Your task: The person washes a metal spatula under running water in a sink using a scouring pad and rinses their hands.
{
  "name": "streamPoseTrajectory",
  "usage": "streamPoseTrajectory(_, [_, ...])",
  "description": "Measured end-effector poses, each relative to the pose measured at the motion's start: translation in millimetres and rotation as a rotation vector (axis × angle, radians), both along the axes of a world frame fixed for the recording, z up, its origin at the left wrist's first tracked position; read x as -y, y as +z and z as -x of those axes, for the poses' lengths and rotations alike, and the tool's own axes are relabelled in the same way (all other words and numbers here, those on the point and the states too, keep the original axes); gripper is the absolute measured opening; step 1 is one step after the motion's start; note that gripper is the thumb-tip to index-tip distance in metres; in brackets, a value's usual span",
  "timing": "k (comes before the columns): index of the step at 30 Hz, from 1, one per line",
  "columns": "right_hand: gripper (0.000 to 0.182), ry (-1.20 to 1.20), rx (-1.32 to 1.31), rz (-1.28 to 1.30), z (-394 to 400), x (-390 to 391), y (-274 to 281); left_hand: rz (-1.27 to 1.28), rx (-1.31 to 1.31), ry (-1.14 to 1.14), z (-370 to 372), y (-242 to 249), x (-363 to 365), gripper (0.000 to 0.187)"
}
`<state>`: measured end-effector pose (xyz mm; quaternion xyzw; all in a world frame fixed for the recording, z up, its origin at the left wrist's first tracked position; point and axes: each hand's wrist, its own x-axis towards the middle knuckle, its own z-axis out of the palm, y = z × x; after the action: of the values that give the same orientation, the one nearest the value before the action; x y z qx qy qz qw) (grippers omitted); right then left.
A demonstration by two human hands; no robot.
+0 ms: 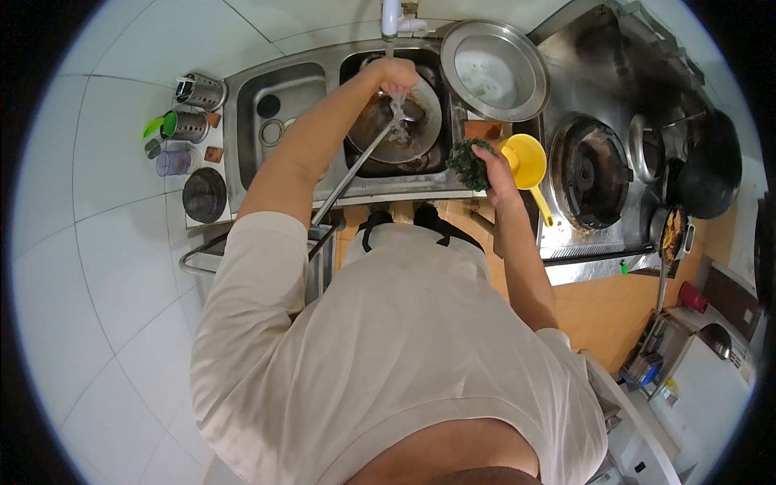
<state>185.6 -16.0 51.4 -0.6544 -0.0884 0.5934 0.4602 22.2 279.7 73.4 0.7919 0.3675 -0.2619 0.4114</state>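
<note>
My left hand (pixel 396 74) is under the tap (pixel 391 20), with running water falling over it. Its fingers look curled closed; whatever they may hold is hidden. Below it, a round metal wok (pixel 428 133) sits in the right-hand sink basin, dark-stained inside. A ladle (pixel 356 172) rests in the wok, its bowl under the falling water and its long handle crossing the sink's front edge. My right hand (pixel 499 171) grips a dark green scouring pad (pixel 467 164) at the basin's right front corner. Beside that hand is a yellow dipper (pixel 528 158), its handle pointing toward me.
A wide metal basin (pixel 533 73) with whitish liquid stands behind the dipper. On the right is a stove burner (pixel 594 171), with a black wok (pixel 711 166) beyond it. The left sink basin (pixel 311 85) adjoins metal utensil holders (pixel 202 91) and a black round object (pixel 204 196).
</note>
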Motion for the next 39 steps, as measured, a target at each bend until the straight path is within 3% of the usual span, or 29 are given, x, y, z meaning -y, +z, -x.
streamPoseTrajectory(3, [0.094, -0.005, -0.013, 0.026, 3.2, 0.5, 15.0, -0.203, -0.072, -0.247, -9.5, 15.0, 0.0, 0.032])
streamPoseTrajectory(6, [0.094, -0.028, 0.007, 0.048, 9.8, -0.3, 29.0, 0.25, 0.236, 0.223, -0.1, -0.6, 2.4, 0.036])
streamPoseTrajectory(9, [0.095, -0.023, -0.004, 0.012, 7.4, 0.2, 18.4, 0.534, 0.12, 0.19, 0.8, 1.1, 5.3, 0.04])
streamPoseTrajectory(12, [0.095, -0.032, -0.031, -0.001, 4.9, 0.0, 13.9, 0.561, 0.001, 0.141, 5.0, 1.2, 10.0, 0.041])
streamPoseTrajectory(18, [0.096, -0.008, -0.02, 0.004, -2.2, 1.9, 6.0, 0.366, 0.009, 0.057, 8.3, 3.1, 1.3, 0.04])
streamPoseTrajectory(21, [0.098, 0.006, -0.02, 0.004, -4.4, 2.5, 1.3, 0.191, 0.072, 0.146, 4.7, 15.8, 5.8, 0.038])
streamPoseTrajectory(24, [0.098, -0.001, 0.02, 0.035, -2.1, 1.5, 1.9, -0.261, -0.117, -0.228, -11.6, 35.7, 4.5, 0.035])
streamPoseTrajectory(27, [0.098, 0.019, 0.012, 0.03, -5.8, 2.0, -10.3, -0.505, -0.083, -0.299, -7.3, 40.1, 11.9, 0.032])
streamPoseTrajectory(30, [0.095, 0.023, 0.008, 0.022, -4.2, 1.4, -5.5, -0.55, -0.165, -0.157, -2.0, 6.9, -2.4, 0.031])
streamPoseTrajectory(33, [0.092, 0.043, 0.006, -0.018, 2.4, 2.1, 21.7, -0.545, -0.338, -0.082, 3.3, 9.0, -1.2, 0.031])
streamPoseTrajectory(36, [0.09, 0.034, 0.035, -0.034, -3.8, 4.0, 2.8, -0.562, -0.236, -0.067, 15.5, -0.2, -6.1, 0.031])
streamPoseTrajectory(39, [0.092, 0.01, 0.033, -0.012, -3.7, 5.4, -1.5, -0.305, -0.353, -0.221, 8.3, 49.1, 8.5, 0.03])
